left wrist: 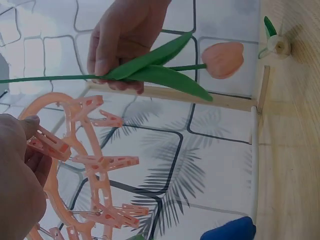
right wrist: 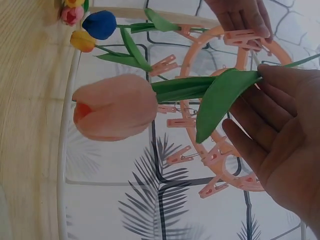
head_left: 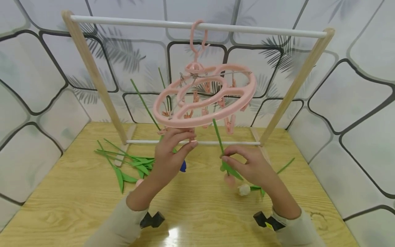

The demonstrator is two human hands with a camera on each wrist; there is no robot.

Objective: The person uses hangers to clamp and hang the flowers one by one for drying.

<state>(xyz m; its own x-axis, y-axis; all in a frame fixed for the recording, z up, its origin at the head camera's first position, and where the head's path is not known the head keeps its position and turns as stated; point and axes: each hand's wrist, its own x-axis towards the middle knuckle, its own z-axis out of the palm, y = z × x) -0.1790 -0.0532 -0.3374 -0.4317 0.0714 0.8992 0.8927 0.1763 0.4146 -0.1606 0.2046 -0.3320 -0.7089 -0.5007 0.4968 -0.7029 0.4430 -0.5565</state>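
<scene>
A round pink clip hanger (head_left: 200, 120) hangs by its hook, with several small clips dangling under it. My left hand (head_left: 169, 154) is at its front edge, pinching one pink clothespin (left wrist: 52, 145) between thumb and fingers. To the right and slightly lower, my right hand (head_left: 247, 164) pinches the green stem of a pink artificial tulip (right wrist: 115, 107), bloom downward. The stem's upper end stands close to the ring's front edge in the head view. A blue tulip (right wrist: 100, 25) and a yellow tulip (right wrist: 82, 41) hang bloom down from clips on the left side.
The hanger's rack has a white top bar (head_left: 139, 22) and wooden side posts (head_left: 92, 68). Green-stemmed flowers (head_left: 140, 163) lie on the wood-grain table (head_left: 61, 192) at the left. A white tulip (head_left: 244, 189) lies at the right, beneath my right forearm. A patterned wall stands behind.
</scene>
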